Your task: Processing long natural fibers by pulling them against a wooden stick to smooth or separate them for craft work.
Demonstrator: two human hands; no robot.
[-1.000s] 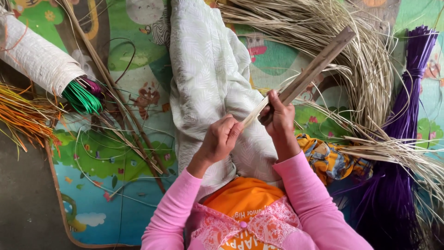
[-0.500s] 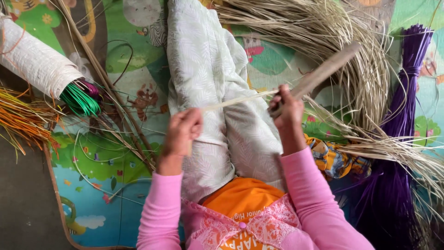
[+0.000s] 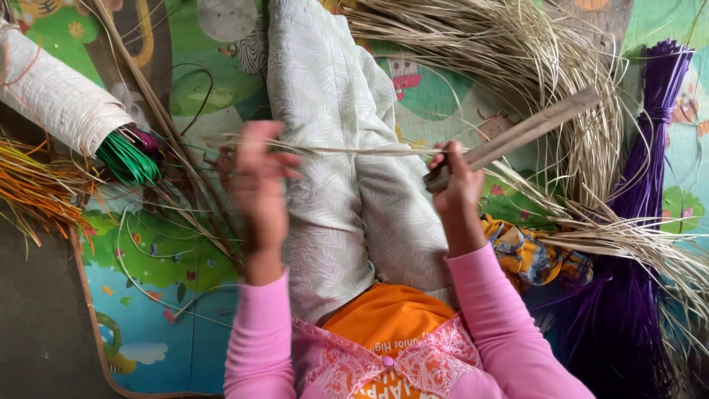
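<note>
The left hand [image 3: 258, 185] pinched one end of a thin pale strip [image 3: 354, 150], stretched taut across the lap so it ran straight. The right hand [image 3: 458, 185], fingers wrapped tight round a flat wooden tool [image 3: 517, 137], pressed the strip's other end against it, above the play mat [image 3: 148, 251], near its right edge.

Thin pale straw strand [image 3: 354, 150] stretched level; flat wooden stick [image 3: 517, 137] tilted.

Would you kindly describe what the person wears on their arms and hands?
Both arms are covered by long, plain bright-pink sleeves ending at the wrists. The left hand and right hand are bare: no gloves, and no rings, watch or bracelets can be made out. The left hand is motion-blurred.
</note>
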